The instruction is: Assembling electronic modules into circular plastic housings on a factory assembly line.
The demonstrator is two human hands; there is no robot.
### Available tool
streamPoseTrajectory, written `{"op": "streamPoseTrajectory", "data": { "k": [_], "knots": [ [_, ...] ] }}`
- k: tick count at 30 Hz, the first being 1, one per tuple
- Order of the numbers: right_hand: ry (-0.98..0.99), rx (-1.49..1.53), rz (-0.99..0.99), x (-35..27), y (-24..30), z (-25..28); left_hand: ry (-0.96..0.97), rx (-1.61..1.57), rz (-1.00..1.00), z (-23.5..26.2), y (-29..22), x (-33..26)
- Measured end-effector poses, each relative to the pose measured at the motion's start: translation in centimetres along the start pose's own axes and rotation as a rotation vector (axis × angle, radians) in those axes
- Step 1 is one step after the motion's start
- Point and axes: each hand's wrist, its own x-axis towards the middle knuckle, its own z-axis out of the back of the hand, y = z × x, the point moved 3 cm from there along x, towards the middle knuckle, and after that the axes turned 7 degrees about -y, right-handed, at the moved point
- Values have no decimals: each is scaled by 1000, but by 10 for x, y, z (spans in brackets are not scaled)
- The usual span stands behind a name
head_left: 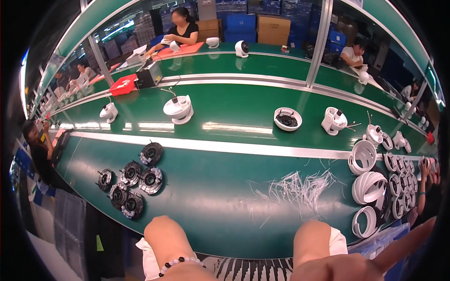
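At the lower edge, by my left knee, a beaded bracelet circles the wrist of my left hand. Its fingers are cut off below the picture. My right hand is close and large at the lower right, over my right leg, with one digit stretched out to the right. Nothing shows in it; its other fingers are out of the frame. Nearest on the bench are a loose pile of thin white strips and, to the right, a stack of white rings. Several round black parts lie at the left.
Past a pale rail, white round-headed housings and a white bowl-shaped part stand on a green belt. A red tray sits by a metal box. More rings line the right end. People work across the belt and at both sides.
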Motion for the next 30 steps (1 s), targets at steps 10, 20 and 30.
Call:
{"op": "streamPoseTrajectory", "data": {
  "k": [10, 20, 30],
  "knots": [
    [-71, -273, 21, 31, -4, -11, 214, -1039, -213, 19, 43, -20],
    [3, -1155, -449, 65, 42, -6, 65, -1044, -423, 27, 44, -42],
    [244, -3091, 508, -22, 191, -56, 43, 918, 118, 166, 270, -49]
  ]
}}
